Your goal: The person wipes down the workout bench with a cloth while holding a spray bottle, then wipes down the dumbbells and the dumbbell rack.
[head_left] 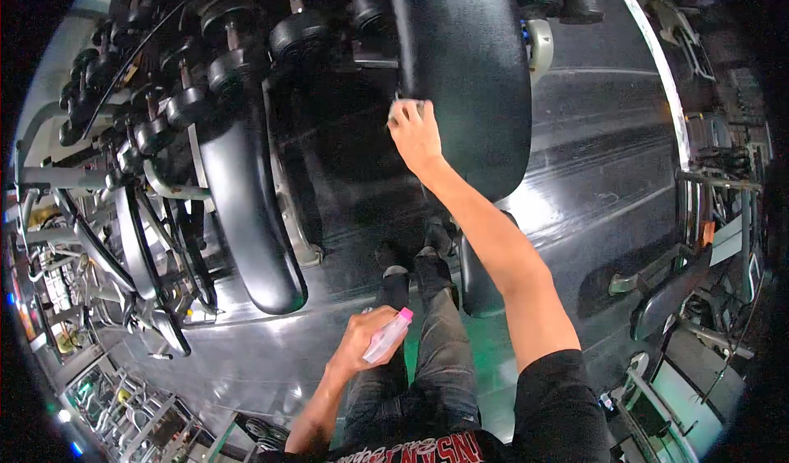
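Observation:
My left hand [370, 340] is closed around a small translucent bottle [389, 337] with a pink top, held low in front of my legs. My right hand [415, 134] reaches forward to the left edge of a black padded bench [468, 76]. Its fingers are curled at that edge, pressed over a small greyish bit of material [398, 108]. Most of that material is hidden under the fingers, so I cannot tell what it is.
A second black bench [246, 208] lies to the left. Several dumbbells [232, 39] sit on racks beyond it. Another dark pad [481, 270] shows below the near bench. Gym machines line both sides, and a white strip [653, 52] runs along the right floor.

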### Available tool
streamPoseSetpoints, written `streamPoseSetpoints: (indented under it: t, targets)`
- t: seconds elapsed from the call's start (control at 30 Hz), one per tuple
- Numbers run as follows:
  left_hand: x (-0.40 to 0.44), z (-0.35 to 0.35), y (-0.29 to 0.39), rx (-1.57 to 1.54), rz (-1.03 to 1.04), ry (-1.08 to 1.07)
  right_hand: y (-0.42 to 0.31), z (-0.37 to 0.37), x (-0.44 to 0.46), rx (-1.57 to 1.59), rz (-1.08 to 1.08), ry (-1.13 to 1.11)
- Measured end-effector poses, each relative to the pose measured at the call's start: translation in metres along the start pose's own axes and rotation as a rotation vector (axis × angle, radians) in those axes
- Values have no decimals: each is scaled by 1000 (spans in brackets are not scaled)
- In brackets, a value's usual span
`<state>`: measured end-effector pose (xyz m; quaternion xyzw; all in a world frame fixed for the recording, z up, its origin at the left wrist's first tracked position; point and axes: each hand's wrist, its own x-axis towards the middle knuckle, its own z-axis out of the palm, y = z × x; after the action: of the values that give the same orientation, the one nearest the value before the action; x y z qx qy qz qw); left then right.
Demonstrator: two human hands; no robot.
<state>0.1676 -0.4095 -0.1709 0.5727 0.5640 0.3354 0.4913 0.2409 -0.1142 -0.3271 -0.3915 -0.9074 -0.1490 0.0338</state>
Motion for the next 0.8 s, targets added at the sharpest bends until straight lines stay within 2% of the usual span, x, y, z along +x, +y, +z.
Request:
streamPoseSetpoints:
  t: [0.07, 0.13, 0.27, 0.4, 0.5, 0.57, 0.7, 0.77, 0.8]
  targets:
    - [1, -4, 1, -21, -72, -4, -12, 11, -22, -19, -57, -61]
    - [1, -6, -3, -13, -68, 5, -26, 23, -48, 15, -116, -235]
    - [-2, -8, -9, -25, -77, 0, -49, 59, -109, -31, -189, -248]
    - [-5, -3, -20, -26, -54, 17, -59, 88, -166, -55, -351, -254]
    - [-6, 3, -27, 20, -52, -7, -55, 100, -199, -2, -410, -325]
    - [-6, 5, -32, 7, -87, -37, -48, 106, -212, 129, -425, -270]
    - [-2, 13, -35, -12, -90, -45, -23, 113, -238, 175, -461, -221]
    - [2, 16, -34, -9, -82, -32, -3, 119, -250, 112, -485, -357]
    - [3, 17, -32, -10, -81, -32, 4, 124, -254, 135, -482, -304]
